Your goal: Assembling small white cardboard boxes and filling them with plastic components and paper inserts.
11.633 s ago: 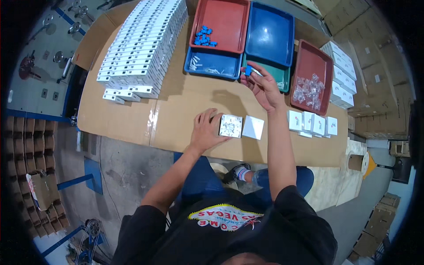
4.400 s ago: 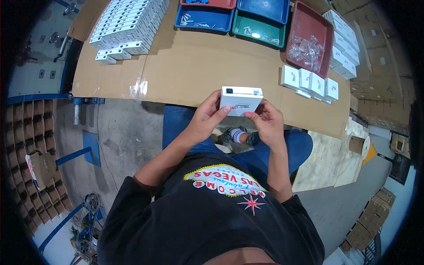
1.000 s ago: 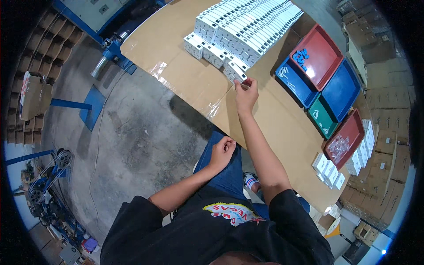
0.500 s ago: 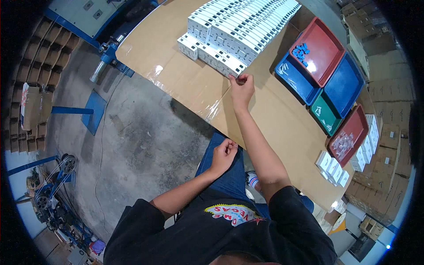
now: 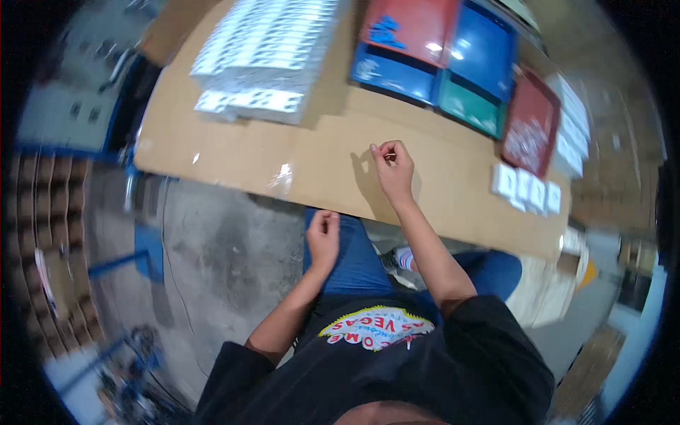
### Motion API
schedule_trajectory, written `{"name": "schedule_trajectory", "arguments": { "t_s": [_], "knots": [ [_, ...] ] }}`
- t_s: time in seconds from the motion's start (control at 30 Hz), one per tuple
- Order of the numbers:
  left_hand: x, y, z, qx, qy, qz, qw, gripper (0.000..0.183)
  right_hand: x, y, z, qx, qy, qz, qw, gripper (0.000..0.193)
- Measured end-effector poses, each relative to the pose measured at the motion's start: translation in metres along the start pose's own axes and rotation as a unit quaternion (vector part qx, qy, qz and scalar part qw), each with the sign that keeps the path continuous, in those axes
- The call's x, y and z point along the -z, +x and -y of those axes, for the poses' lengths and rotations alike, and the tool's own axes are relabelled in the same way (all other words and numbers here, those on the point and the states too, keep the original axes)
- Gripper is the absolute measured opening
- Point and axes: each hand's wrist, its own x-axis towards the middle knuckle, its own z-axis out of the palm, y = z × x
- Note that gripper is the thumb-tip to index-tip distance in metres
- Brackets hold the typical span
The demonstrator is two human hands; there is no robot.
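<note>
The right hand [image 5: 395, 172] hung above the bare middle of the desk [image 5: 241, 156], forearm stretched forward, fingers loosely closed and nothing visible in them. The left hand [image 5: 323, 238], loosely closed too, was over the jeans [image 5: 358, 256] at the desk's near edge; whether it touched them could not be told. Blur smeared the clear pieces [image 5: 525, 140] in the dark red tray [image 5: 549, 90]. The white boxes [image 5: 262, 67], tightly stacked in rows with dark spots, stood on the desk's far left, cut off by the upper edge.
</note>
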Motion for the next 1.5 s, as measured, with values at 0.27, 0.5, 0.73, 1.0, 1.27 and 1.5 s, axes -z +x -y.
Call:
{"name": "schedule_trajectory", "arguments": {
  "t_s": [0.27, 0.5, 0.73, 1.0, 1.27, 1.5],
  "knots": [
    [0.003, -0.001, -0.026, 0.012, -0.028, 0.066, 0.997, 0.013, 0.222, -0.032, -0.039, 0.056, -0.198, -0.170, 0.964, 0.012],
    [-0.004, -0.008, -0.021, -0.037, 0.054, 0.100, 0.993, 0.014, 0.358, -0.033, -0.062, 0.092, -0.448, -0.191, 0.869, 0.032],
    [-0.011, -0.016, -0.022, -0.055, 0.072, 0.094, 0.991, 0.013, 0.360, 0.029, -0.053, 0.001, -0.497, 0.048, 0.867, 0.074],
    [-0.020, -0.009, -0.015, -0.059, 0.066, 0.088, 0.992, 0.014, 0.365, 0.066, -0.063, -0.056, -0.516, 0.195, 0.832, 0.089],
    [-0.049, -0.029, -0.040, -0.132, 0.195, 0.163, 0.958, 0.017, 0.353, 0.042, -0.007, 0.042, -0.300, 0.135, 0.943, 0.085],
    [-0.176, -0.069, -0.132, -0.450, 0.208, 0.351, 0.795, 0.103, 0.314, -0.024, 0.038, -0.082, 0.033, 0.141, 0.986, 0.058]
  ]
}}
